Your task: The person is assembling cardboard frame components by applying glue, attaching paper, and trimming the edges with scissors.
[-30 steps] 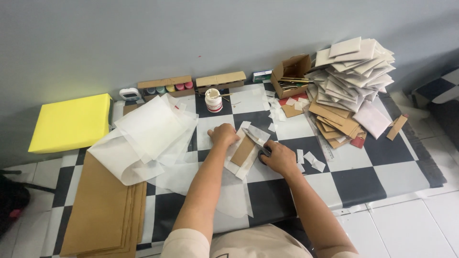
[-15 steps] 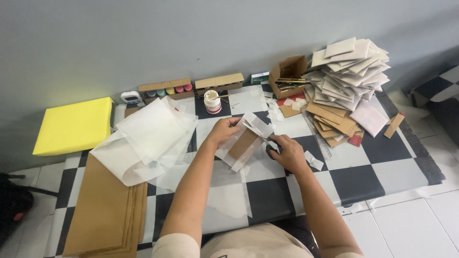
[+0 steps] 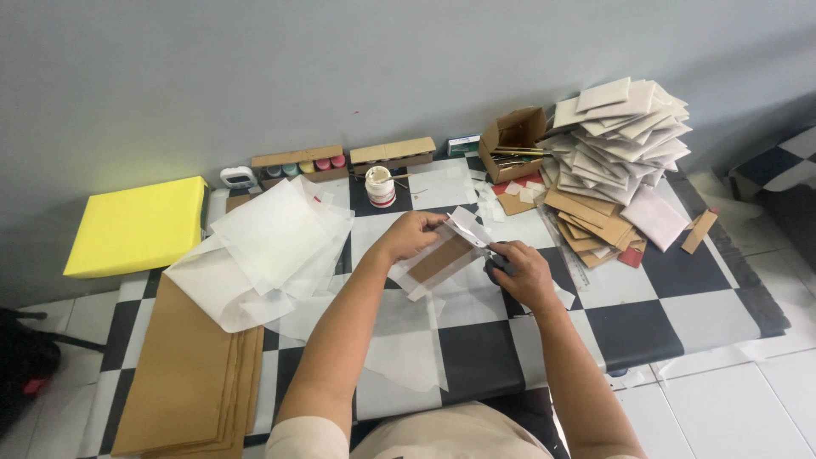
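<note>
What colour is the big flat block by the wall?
Bright yellow block, clearest in the head view, at far left.

The brown card piece wrapped in thin see-through white paper (image 3: 444,257) looks smooth and a bit shiny. The big loose sheets of thin white paper (image 3: 268,242) look soft, matt and slightly crinkled. The flat stack of brown cardboard sheets (image 3: 191,382) is matt and rough. The yellow square block (image 3: 136,225) looks like soft, matt foam. The black and white checked table cover (image 3: 646,319) looks smooth, like plastic.
</note>
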